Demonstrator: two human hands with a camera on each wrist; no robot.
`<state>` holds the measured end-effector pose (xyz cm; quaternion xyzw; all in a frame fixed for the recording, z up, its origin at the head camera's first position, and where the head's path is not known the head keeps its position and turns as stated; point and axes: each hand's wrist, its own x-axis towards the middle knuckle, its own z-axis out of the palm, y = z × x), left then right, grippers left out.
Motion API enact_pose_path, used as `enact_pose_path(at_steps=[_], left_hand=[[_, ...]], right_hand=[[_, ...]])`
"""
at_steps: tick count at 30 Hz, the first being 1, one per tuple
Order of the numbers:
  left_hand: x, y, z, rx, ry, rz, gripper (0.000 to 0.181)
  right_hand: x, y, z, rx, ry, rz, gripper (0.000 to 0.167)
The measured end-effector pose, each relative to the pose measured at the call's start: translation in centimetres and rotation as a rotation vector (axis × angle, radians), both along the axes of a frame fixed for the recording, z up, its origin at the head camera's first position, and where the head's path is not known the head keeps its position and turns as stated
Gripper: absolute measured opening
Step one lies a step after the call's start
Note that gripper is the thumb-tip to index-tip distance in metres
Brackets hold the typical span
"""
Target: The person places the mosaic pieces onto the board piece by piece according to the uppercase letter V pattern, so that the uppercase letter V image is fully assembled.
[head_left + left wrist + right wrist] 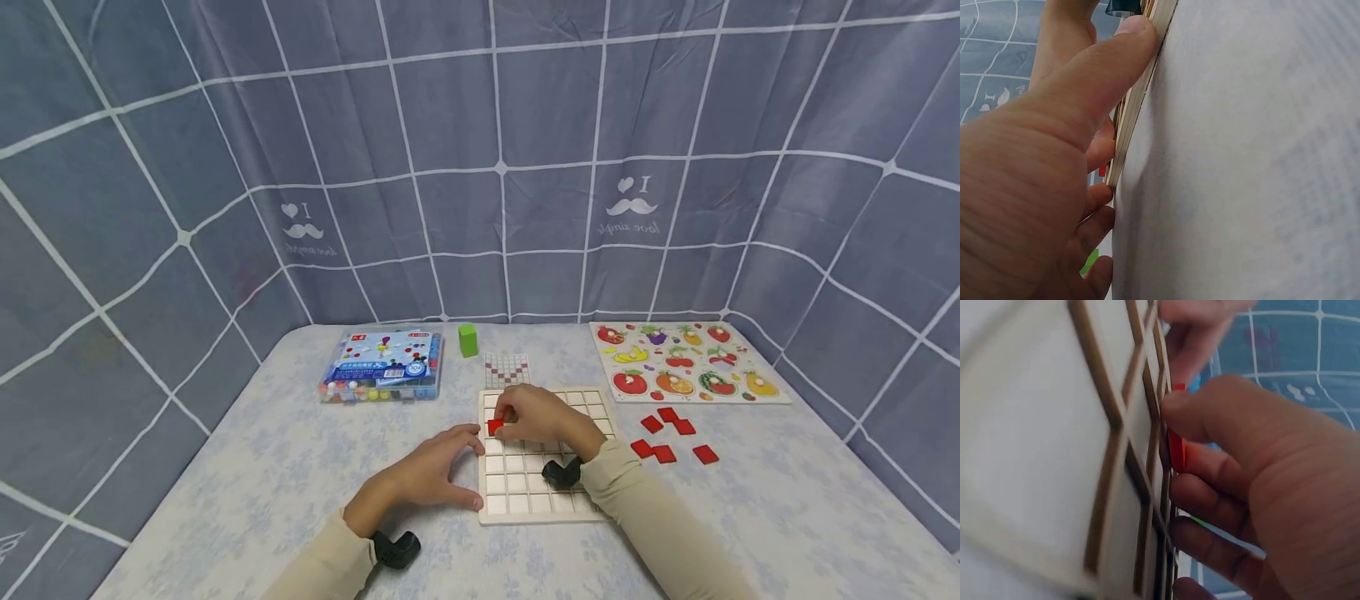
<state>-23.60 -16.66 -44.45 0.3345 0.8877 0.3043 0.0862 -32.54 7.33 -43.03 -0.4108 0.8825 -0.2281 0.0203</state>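
A light wooden grid board lies flat on the table in the head view. Over its left column, toward the far end, my right hand pinches a red square tile between thumb and fingers. The right wrist view has this tile down against the grid's raised ridges; whether it sits fully in a cell I cannot tell. Along the board's left side my left hand is spread, and its thumb touches the wooden edge in the left wrist view. My right hand and forearm cover some cells.
Several loose red tiles lie right of the board. Behind it is a small grid-pattern card, with a green block nearby. A clear box of coloured pieces stands back left; a fruit puzzle board lies back right.
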Motion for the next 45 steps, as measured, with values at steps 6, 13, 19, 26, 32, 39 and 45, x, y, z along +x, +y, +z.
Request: enact_pose_path(at_steps=[6, 13, 19, 26, 32, 39, 45], left_hand=[[0.06, -0.02, -0.44, 0.006, -0.001, 0.002, 0.059], [0.01, -0.05, -0.29, 0.001, 0.011, 0.003, 0.059], [-0.07, -0.15, -0.12, -0.005, 0.015, 0.006, 0.058], [-0.07, -0.03, -0.07, 0.005, 0.009, 0.004, 0.058], [-0.1, -0.04, -0.17, 0.01, -0.004, 0.008, 0.058], [-0.23, -0.15, -0.19, 0.003, 0.011, 0.014, 0.058], [-0.18, -0.12, -0.36, 0.01, 0.004, 0.015, 0.058]], right_hand=[[0.09, -0.44, -0.62, 0.017, -0.017, 0.0, 0.011], [0.03, -0.38, -0.59, -0.067, -0.059, 0.023, 0.011], [-0.03, -0.4, -0.77, -0.13, -0.149, 0.019, 0.011], [0.11, -0.23, -0.91, -0.157, -0.194, -0.006, 0.01], [0.21, -0.19, -0.76, -0.158, -0.208, -0.027, 0.006], [0.51, -0.25, -0.23, -0.139, -0.182, -0.052, 0.008], [0.51, -0.26, -0.61, -0.136, -0.173, -0.021, 0.004]])
